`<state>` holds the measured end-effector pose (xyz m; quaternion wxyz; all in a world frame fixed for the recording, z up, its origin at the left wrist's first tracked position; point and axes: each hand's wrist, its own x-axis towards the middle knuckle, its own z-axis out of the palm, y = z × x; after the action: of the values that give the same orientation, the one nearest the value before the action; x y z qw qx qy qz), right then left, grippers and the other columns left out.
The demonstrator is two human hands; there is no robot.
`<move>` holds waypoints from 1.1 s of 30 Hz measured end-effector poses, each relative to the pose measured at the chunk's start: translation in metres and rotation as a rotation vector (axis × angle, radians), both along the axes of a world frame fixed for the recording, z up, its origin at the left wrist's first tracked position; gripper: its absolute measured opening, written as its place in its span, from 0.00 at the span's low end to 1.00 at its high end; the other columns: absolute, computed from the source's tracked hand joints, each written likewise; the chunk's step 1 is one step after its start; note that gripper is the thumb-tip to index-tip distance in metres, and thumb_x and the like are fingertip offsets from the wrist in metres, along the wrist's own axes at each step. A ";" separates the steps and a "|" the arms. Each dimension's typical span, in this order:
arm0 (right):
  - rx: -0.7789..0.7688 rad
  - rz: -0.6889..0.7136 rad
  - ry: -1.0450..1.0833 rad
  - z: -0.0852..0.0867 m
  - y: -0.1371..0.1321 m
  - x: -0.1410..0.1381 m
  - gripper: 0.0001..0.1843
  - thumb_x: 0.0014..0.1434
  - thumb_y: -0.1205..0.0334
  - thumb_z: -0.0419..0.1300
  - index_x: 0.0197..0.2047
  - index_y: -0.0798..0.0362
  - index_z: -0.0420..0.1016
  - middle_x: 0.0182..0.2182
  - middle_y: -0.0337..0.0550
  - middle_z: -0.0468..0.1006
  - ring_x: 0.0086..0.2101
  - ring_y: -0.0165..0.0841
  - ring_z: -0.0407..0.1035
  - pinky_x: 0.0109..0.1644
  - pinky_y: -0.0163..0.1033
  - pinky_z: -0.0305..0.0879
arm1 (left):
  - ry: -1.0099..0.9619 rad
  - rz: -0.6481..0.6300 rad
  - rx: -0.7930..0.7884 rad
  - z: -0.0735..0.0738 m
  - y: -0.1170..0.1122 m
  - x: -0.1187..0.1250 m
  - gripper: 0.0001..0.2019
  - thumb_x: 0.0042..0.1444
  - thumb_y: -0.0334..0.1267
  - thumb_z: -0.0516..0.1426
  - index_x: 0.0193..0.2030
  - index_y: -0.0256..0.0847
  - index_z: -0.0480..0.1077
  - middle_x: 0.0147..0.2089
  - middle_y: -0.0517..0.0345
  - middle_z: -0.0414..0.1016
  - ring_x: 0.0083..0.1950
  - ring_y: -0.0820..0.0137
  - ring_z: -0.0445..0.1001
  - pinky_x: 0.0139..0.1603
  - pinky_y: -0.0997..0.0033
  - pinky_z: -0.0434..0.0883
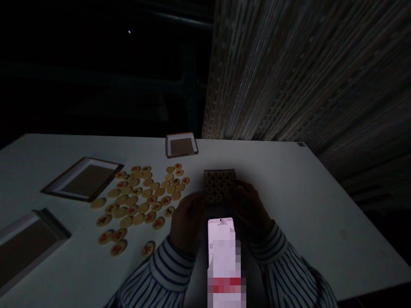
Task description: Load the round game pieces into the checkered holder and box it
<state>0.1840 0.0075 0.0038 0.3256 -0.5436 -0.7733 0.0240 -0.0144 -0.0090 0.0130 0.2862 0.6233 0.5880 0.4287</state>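
A small box [204,182] filled with rows of round Chinese chess pieces [215,188] sits in front of me. My left hand [188,220] is at its lower left corner, fingers curled against the edge. At the box's right side, my right hand [250,205] has its fingers bent over the edge and the lower row; whatever they pinch is lost in the dark. Left of my hands, many loose Chinese chess pieces [132,200] lie spread out, some showing red or black characters, others plain side up.
A lit phone [221,252] lies below the box, between my forearms. Open box parts stand around the pieces: a tray-like lid [104,162] at left, a smaller one [181,136] at the back, and a larger box [54,224] at lower left. A bead curtain [272,68] hangs behind the white table [305,205].
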 end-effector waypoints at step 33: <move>0.034 -0.013 -0.126 0.004 0.003 -0.008 0.11 0.54 0.58 0.56 0.39 0.52 0.74 0.46 0.48 0.71 0.51 0.40 0.60 0.53 0.48 0.58 | 0.159 -0.015 0.074 -0.003 0.002 0.003 0.11 0.54 0.38 0.50 0.40 0.39 0.70 0.39 0.54 0.75 0.41 0.67 0.73 0.44 0.66 0.70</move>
<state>0.1761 0.0104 0.0081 0.2856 -0.5433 -0.7891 -0.0255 -0.0110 -0.0071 0.0096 0.2185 0.6701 0.5878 0.3971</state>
